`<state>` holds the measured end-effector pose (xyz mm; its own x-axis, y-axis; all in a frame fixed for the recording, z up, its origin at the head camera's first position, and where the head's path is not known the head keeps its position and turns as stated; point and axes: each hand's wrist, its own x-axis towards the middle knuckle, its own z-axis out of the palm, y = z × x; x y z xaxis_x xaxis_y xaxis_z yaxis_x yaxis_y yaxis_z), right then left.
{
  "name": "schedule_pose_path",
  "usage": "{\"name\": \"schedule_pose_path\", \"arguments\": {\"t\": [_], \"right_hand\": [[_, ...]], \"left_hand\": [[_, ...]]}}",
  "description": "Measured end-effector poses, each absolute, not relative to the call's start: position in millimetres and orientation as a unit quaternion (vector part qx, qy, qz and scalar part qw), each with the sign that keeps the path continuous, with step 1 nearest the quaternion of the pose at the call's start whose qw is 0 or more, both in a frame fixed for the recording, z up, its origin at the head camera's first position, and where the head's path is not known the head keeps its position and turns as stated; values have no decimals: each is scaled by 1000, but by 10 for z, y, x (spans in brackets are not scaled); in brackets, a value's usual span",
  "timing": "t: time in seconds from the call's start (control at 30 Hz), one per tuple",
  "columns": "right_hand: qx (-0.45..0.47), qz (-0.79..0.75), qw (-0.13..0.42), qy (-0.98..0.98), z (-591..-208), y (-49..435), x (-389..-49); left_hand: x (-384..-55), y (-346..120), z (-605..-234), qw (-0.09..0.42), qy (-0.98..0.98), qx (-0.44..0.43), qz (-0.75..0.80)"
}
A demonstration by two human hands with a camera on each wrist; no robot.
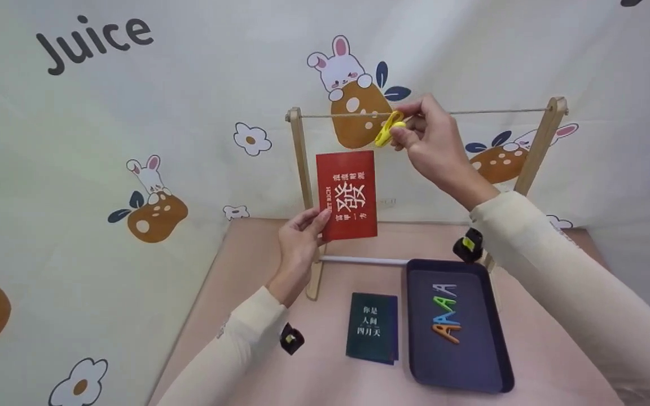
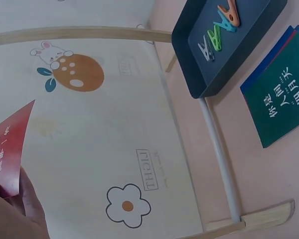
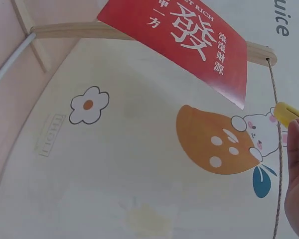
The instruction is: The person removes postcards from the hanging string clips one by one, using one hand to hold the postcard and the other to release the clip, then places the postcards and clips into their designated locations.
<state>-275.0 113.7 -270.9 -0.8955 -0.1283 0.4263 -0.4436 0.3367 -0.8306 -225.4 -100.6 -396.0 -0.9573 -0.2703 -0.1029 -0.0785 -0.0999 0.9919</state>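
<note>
My left hand [image 1: 301,239] pinches a red card [image 1: 353,220] by its lower left edge, holding it up below the cord, apart from it. The card bears white characters. In the head view, my right hand [image 1: 429,138] pinches a yellow clothespin [image 1: 390,128] right at the twine cord [image 1: 500,111]. Whether the clothespin grips the cord, I cannot tell. The cord runs between two wooden posts [image 1: 299,152]. In the right wrist view, the yellow clothespin [image 3: 289,113] lies close to the cord, and the red card [image 3: 189,45] hangs in front of the left post.
On the pink tabletop [image 1: 246,338] stands a dark blue tray [image 1: 455,366] holding several coloured clothespins [image 1: 445,313]. Left of it lies a green card [image 1: 367,344] stacked on a blue one. A white rod [image 1: 364,260] joins the posts low down. Behind hangs a printed cloth [image 1: 218,73].
</note>
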Motion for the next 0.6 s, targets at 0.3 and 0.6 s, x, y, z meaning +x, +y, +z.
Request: {"name": "schedule_pose_path", "arguments": {"t": [0.3,0.6], "right_hand": [[195,562,128,-793,-2986,1398,-2597],[207,520,125,-819,-3457,1626,-2446]], "left_hand": [[-2101,-965,-4150,51,-674,141,-723],[-1995,-904,-4404,36,-678,151,-718]]}}
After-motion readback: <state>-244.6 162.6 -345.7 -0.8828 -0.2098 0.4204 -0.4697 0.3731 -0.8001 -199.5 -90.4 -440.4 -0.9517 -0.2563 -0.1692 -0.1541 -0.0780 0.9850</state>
